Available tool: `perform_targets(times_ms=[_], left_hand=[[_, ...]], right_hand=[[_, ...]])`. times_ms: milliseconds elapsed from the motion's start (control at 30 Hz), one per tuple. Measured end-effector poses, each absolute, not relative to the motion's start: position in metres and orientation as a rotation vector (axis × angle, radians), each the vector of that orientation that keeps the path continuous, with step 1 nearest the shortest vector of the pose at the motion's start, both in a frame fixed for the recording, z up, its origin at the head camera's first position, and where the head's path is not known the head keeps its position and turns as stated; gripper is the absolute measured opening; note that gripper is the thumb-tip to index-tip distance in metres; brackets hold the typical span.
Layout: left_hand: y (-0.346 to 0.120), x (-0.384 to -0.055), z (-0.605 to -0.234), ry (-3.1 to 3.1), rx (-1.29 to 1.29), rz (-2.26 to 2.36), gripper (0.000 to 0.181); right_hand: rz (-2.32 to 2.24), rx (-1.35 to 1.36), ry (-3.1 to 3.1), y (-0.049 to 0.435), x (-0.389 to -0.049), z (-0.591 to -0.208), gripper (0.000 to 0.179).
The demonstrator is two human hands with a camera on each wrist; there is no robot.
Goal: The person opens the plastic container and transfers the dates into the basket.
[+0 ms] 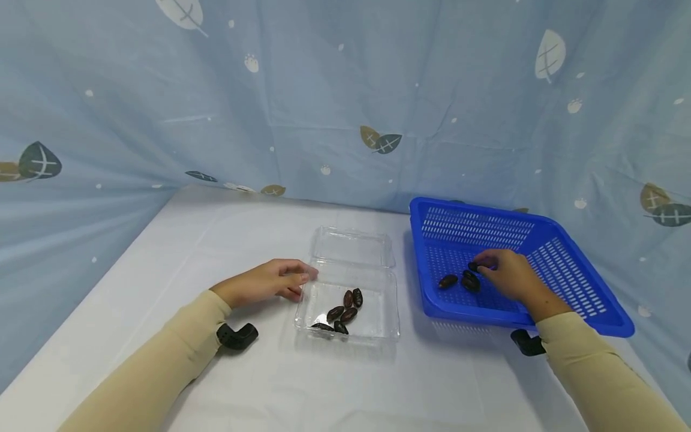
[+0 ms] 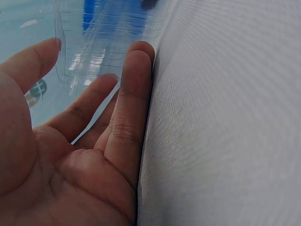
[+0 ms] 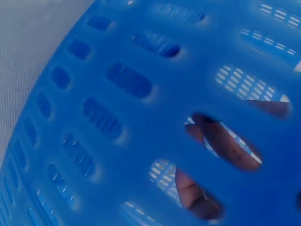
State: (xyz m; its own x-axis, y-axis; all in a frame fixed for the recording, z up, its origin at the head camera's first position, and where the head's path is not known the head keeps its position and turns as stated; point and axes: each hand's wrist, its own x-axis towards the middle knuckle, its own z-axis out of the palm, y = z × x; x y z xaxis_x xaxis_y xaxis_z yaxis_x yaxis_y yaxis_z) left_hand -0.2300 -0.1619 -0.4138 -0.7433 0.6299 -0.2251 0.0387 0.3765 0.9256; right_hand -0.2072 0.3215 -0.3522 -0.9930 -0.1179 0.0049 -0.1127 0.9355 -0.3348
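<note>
Beside the left wall of a clear plastic clamshell box (image 1: 378, 306), my left hand (image 1: 272, 281) rests on the table with its fingertips at the box. The left wrist view shows those fingers (image 2: 123, 103) loosely extended near the clear wall. The box lies with its lid open at the back and holds several dark brown dates (image 1: 349, 315). Inside a blue plastic basket (image 1: 423, 288), my right hand (image 1: 510, 275) pinches a date (image 1: 473, 266) between thumb and fingers. A few more dates (image 1: 448, 281) lie on the basket floor. In the right wrist view, the slotted basket wall (image 3: 155, 113) hides most of that hand.
A white cloth (image 1: 243, 384) covers the table. Behind it hangs a blue curtain (image 1: 335, 90) printed with leaves, close against the basket's back rim. Black wrist mounts (image 1: 237, 337) sit under both forearms.
</note>
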Motion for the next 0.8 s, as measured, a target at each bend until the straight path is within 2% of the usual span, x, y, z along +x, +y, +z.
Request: perform_targets(times_ms=[800], left_hand=[[-0.1609, -0.2312, -0.4121, 2.084, 0.536, 1.369, 0.045]], right_hand=[[-0.429, -0.029, 2.968, 0.3295, -0.2137, -0.3555, 0.026]])
